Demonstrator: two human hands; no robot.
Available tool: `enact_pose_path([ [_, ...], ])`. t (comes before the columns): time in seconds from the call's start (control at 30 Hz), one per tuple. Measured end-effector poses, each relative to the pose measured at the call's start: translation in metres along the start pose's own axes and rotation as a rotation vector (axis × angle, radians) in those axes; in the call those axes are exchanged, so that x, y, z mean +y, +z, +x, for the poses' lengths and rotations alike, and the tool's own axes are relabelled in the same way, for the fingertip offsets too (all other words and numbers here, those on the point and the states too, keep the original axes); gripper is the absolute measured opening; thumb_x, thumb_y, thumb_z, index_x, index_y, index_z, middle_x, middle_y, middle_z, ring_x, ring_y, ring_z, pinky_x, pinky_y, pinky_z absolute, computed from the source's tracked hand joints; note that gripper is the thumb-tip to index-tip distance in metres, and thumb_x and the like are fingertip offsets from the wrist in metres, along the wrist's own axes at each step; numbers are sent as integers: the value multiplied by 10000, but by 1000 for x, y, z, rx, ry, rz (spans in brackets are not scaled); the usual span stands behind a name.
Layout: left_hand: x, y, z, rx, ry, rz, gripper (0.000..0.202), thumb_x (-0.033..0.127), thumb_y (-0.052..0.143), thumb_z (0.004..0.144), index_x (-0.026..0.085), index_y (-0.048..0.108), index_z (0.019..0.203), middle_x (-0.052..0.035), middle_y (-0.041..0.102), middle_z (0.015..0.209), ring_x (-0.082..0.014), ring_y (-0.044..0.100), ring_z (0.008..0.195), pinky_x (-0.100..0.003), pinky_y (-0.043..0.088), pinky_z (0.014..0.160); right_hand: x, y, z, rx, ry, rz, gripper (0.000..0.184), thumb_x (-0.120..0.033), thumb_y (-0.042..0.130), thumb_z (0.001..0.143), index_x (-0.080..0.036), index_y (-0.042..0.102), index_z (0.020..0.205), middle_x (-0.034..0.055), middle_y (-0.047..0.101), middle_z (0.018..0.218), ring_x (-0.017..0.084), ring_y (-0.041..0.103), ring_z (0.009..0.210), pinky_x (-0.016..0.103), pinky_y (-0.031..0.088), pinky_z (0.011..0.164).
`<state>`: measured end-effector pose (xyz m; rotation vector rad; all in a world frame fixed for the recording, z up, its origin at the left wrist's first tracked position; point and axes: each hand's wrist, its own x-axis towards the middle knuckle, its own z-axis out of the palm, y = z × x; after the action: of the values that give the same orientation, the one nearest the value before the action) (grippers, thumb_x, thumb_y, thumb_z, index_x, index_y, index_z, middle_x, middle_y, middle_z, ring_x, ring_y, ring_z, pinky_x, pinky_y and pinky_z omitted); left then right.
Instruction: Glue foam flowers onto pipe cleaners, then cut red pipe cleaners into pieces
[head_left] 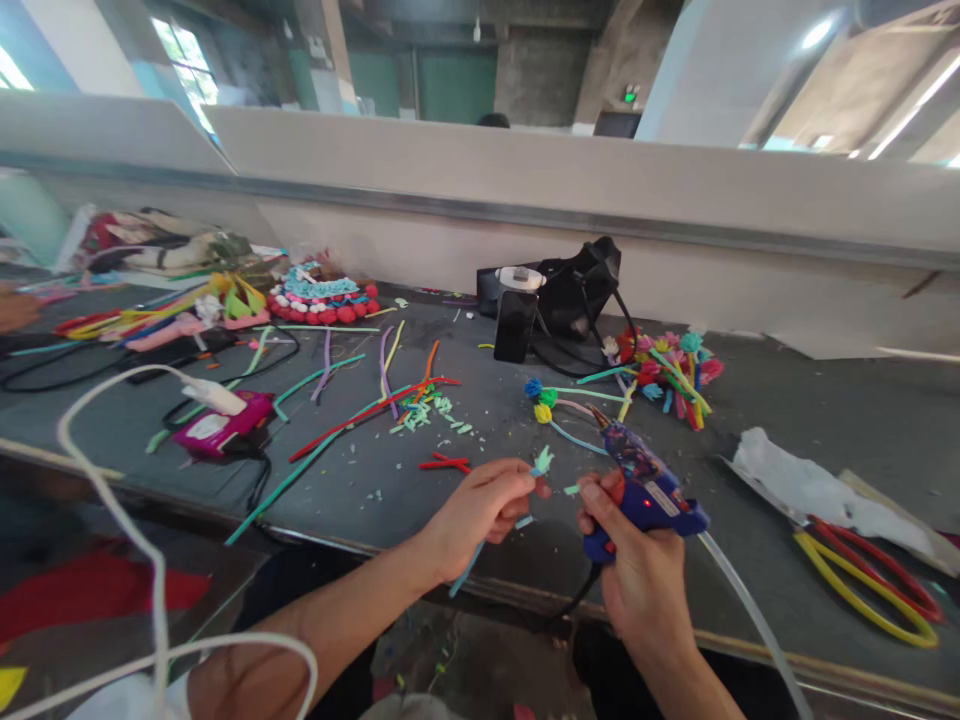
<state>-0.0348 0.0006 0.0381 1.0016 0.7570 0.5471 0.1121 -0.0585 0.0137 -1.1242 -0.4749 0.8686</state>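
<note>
Pinched in my left hand (487, 510) is a blue pipe cleaner (466, 572), its lower end hanging below my fingers. Small pale green pieces (543, 460) form a flower-like tip at its top. My right hand (637, 560) is wrapped around a dark blue hot glue gun (664, 505) with a lit red light, its nozzle pointing up and left. Between that thumb and finger sits a short pale green piece (572, 490). Beyond the nozzle lie pipe-cleaner flowers with blue, green and yellow heads (546, 398). A pile of cut pale green bits (431, 412) is spread left of them.
A phone (513, 328) leans against a black bag (589, 285) at the back. Scissors with red and yellow handles (862, 580) lie right. A bundle of colourful flowers (675, 370) rests behind the glue gun. A magenta power adapter (225, 425) with a white cable is left.
</note>
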Motion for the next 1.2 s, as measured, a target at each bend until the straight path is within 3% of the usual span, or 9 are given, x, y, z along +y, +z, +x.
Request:
enact_pose_path([
  [0.43,-4,7,-2,-34,-46,15,302,443,594,855,144,619,813,107,179,527,-52,99,459,-245,58,438,4,-1,0,24,-80,-75,248,-273,859,633,-178,660,745,-14,664,762,90,536,606,231,432,576],
  [1.2,-8,7,-3,-35,-28,35,294,429,593,856,143,628,796,105,237,503,-53,128,444,-240,76,426,10,-2,2,38,-132,-165,189,-278,834,649,-179,681,699,-23,646,694,112,556,628,248,440,615],
])
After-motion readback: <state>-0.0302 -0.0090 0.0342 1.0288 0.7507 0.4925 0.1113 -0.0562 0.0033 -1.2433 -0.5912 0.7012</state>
